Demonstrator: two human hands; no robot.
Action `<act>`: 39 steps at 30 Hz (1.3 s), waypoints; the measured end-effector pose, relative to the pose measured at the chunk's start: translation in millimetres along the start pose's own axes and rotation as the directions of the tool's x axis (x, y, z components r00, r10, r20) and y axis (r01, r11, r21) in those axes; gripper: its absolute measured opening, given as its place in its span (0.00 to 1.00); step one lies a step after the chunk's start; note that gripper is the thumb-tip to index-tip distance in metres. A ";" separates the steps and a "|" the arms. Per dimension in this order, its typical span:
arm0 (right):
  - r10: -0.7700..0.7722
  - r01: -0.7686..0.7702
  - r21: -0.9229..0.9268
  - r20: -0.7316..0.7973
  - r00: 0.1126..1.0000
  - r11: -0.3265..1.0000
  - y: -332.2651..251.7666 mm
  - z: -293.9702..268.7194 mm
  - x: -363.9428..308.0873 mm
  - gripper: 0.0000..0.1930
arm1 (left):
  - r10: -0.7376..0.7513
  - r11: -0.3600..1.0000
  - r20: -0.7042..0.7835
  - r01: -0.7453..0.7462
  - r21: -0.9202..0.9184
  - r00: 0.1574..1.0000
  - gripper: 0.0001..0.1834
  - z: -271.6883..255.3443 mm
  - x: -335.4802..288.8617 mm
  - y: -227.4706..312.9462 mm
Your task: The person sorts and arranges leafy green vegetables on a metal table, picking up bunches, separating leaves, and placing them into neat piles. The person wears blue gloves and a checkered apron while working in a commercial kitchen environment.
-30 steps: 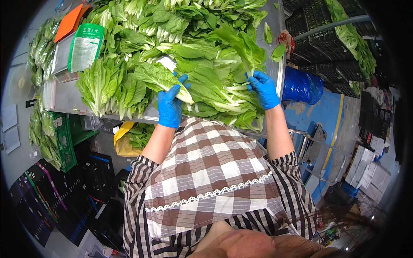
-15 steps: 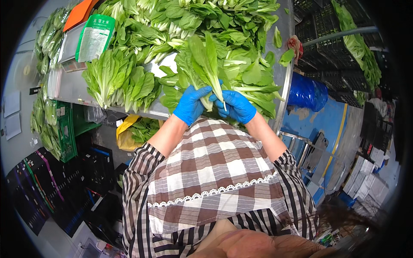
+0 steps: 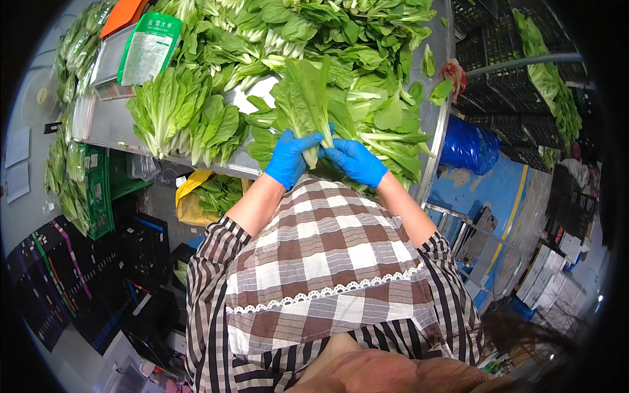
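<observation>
Both hands wear blue gloves and meet at the near edge of the metal table [image 3: 105, 124]. My left hand [image 3: 288, 159] is closed around the pale base of a bunch of leafy greens [image 3: 298, 98], whose leaves point away from me. Close beside it, my right hand [image 3: 357, 162] pinches a leaf's pale stem [image 3: 325, 134] against that bunch. Its fingertips partly hide where the stem ends. Loose leafy greens [image 3: 386, 111] lie beneath and around the hands, and a separate pile of greens [image 3: 164, 111] rests to the left.
A green and white packet [image 3: 149, 49] stands at the table's left, near an orange item [image 3: 123, 16]. Below the edge hangs a yellow bag [image 3: 190, 200] with greens inside. Black crates [image 3: 504, 92] and a blue plastic-wrapped bundle [image 3: 468, 145] are on the right. A green crate [image 3: 98, 190] stands left.
The leaf in my right hand has moved left and now lies against the bunch in my left hand. My right hand has come closer to the left one.
</observation>
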State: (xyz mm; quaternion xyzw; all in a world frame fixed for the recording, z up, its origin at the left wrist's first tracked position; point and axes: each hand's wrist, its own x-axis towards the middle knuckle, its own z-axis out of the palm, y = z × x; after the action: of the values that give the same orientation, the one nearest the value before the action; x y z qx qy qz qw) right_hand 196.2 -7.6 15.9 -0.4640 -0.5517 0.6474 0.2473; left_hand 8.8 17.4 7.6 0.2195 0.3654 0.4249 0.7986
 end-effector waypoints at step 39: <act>0.082 0.000 0.375 -0.203 0.976 0.927 19.7 37.8 27.9 0.15 | 0.077 0.997 -0.256 -0.081 -0.006 0.964 0.08 9.0 -19.2 22.8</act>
State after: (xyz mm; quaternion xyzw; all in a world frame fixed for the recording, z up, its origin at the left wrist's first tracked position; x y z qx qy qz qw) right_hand 154.4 -7.9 -13.4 -0.4870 -0.3789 0.6916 0.3755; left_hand -3.2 13.3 36.1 0.1707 0.4528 0.4842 0.7290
